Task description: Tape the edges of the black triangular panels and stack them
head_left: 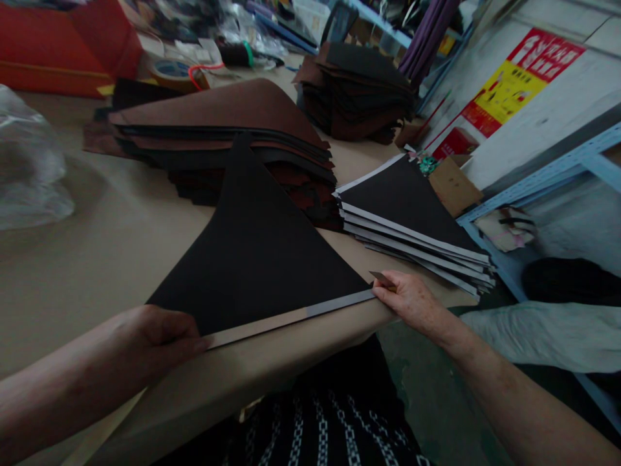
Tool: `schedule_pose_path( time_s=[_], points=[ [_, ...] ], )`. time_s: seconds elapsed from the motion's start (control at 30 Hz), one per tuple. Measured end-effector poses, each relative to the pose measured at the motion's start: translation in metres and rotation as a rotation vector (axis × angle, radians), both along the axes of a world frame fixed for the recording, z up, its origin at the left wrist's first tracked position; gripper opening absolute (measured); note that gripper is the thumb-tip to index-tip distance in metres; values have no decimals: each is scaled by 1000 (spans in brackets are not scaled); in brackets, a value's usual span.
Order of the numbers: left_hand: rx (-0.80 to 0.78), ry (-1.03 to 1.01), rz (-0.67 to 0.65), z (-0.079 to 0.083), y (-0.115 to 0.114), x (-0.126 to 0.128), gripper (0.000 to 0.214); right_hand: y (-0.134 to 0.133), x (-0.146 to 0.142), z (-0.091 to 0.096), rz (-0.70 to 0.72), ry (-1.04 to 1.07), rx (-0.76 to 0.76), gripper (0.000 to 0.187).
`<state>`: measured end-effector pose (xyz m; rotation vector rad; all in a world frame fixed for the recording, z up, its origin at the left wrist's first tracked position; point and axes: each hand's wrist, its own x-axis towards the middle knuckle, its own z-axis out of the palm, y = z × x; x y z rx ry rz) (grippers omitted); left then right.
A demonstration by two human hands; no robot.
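A black triangular sheet (257,259) lies flat on the tan table (111,239), its long edge toward me. Along that edge runs a narrow strip (291,316), tan on the left half and grey on the right. My left hand (155,333) presses down on the sheet's near left corner, fingers at the strip's left end. My right hand (412,299) is at the sheet's right corner, pinching the grey end of the strip together with a small brown tab (381,278).
A stack of black sheets with white backing (412,220) lies at the table's right edge. Brown and black sheet piles (218,136) sit behind, another dark pile (359,90) farther back. A clear plastic bag (29,168) is at left, a blue metal rack (557,175) at right.
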<state>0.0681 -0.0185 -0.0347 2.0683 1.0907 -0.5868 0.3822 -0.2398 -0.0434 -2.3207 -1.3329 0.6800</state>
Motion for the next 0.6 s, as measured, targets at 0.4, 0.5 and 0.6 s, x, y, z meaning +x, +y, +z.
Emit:
schedule_pose_path(
  time_s=[0.4,0.5,0.6],
  points=[
    [-29,57,-77,9,-2,3,48,26,-19,42,168,393,105,11],
    [-12,39,-114,8,-1,0,46,34,-26,31,238,407,25,6],
    [-11,2,-126,5,1,-4,46,36,-29,15,300,237,-31,9]
  ],
)
